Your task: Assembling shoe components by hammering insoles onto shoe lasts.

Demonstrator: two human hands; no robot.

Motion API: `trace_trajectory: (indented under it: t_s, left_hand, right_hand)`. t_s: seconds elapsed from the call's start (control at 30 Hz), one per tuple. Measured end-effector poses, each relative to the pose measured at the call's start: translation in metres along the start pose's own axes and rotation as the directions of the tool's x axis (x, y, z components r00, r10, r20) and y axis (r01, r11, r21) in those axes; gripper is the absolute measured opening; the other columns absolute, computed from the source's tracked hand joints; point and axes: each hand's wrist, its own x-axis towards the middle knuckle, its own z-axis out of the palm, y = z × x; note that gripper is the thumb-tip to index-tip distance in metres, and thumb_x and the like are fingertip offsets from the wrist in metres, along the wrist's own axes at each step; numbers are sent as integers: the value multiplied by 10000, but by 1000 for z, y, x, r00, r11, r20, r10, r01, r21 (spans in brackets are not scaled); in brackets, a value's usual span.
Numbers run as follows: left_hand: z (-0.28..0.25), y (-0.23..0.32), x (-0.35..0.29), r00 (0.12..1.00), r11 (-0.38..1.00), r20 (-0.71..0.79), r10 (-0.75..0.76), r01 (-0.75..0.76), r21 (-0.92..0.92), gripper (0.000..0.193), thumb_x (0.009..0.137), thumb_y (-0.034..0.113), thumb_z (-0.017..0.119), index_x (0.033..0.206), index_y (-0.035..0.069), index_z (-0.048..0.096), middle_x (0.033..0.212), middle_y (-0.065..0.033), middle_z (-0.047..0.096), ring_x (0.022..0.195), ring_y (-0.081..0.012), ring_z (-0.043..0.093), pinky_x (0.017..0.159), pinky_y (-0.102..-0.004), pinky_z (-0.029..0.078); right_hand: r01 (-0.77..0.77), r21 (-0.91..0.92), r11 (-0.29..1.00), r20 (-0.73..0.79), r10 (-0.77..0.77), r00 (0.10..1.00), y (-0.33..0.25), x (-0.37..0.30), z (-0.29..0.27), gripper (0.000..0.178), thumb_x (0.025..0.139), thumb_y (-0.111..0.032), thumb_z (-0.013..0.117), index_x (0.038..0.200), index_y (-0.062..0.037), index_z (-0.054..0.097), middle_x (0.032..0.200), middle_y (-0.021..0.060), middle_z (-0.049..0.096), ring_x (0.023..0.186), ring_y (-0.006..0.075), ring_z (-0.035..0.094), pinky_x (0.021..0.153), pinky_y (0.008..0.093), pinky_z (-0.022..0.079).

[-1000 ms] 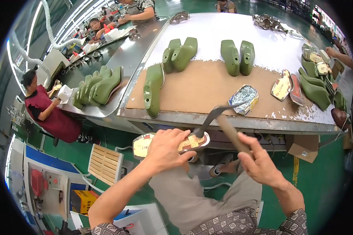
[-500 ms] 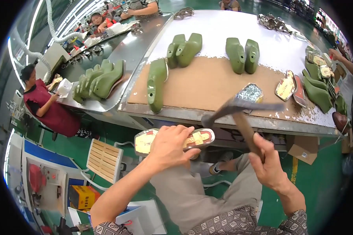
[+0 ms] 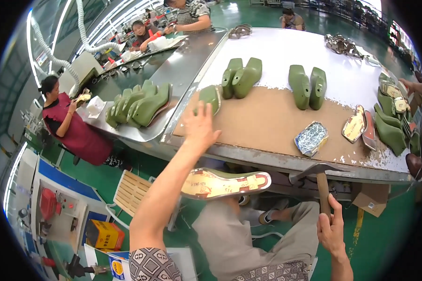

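My left hand (image 3: 200, 127) reaches over the near edge of the workbench with its fingers spread, holding nothing. Its fingertips overlap a single green shoe last (image 3: 210, 97) at the bench's left side; whether they touch it I cannot tell. My right hand (image 3: 332, 230) grips the wooden handle of a hammer (image 3: 323, 189), the dark metal head up by the bench edge. Between my arms, above my lap, a green last lies sole up with a cream and red-brown insole (image 3: 225, 184) on it. My left forearm hides its left end.
On the workbench (image 3: 248, 126) stand two pairs of green lasts (image 3: 242, 77) (image 3: 307, 86), a foil-like packet of silvery pieces (image 3: 311, 139) and loose insoles (image 3: 354, 124). More lasts (image 3: 143, 104) crowd the left metal table. A slatted stool (image 3: 132, 191) and a person in a red smock (image 3: 77, 129) are at left.
My left hand has let go of the insole-covered last and moved up to the bench's single last. The hammer has dropped lower and to the right. The whole view has shifted.
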Motion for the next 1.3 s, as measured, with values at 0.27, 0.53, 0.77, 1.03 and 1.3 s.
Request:
trace_trajectory:
  t_s: [0.27, 0.53, 0.77, 1.03, 1.3]
  left_hand:
    - [16, -43, 19, 878, 858, 288, -383, 454, -240, 1142, 596, 468, 802, 1454, 1, 210, 1357, -232, 433, 1174, -381, 509, 1000, -471, 420]
    - [-44, -10, -18, 854, -753, 502, -136, 240, -612, 446, 772, 522, 605, 885, 90, 607, 697, -62, 594, 568, -199, 577, 523, -312, 492]
    - [-91, 76, -33, 875, -896, 372, -311, -139, -421, 358, 813, 451, 602, 952, 122, 573, 731, -27, 602, 604, -179, 601, 546, -332, 510]
    - [-85, 103, -40, 760, -849, 440, -478, -272, -453, 525, 824, 322, 635, 1238, 55, 454, 1047, -58, 567, 915, -171, 610, 770, -308, 523]
    - [-73, 102, -45, 740, -844, 464, -488, -264, -467, 434, 827, 398, 610, 1147, 119, 520, 988, -13, 593, 890, -142, 606, 751, -299, 508]
  right_hand:
    - [-105, 78, 991, -69, 110, 992, 9, -21, -17, 543, 928, -8, 485, 1432, -75, 296, 611, -31, 445, 497, 34, 397, 451, 208, 333]
    - [220, 45, 975, 18, -220, 975, -14, -1, -4, 533, 931, -25, 544, 1412, -72, 320, 663, -25, 486, 528, 36, 412, 474, 210, 335]
    - [831, -33, 556, -60, -831, 553, -79, 43, 26, 554, 930, -13, 542, 1411, -51, 270, 796, 60, 503, 549, 70, 420, 479, 228, 350]
    - [820, -327, 470, 14, -865, 502, -61, 83, 62, 451, 871, -54, 643, 1268, -69, 429, 682, 79, 489, 528, 157, 424, 501, 312, 391]
    - [852, -198, 485, -59, -873, 483, -50, 63, 53, 489, 952, -109, 532, 1369, -127, 277, 594, 16, 419, 438, 115, 352, 393, 238, 315]
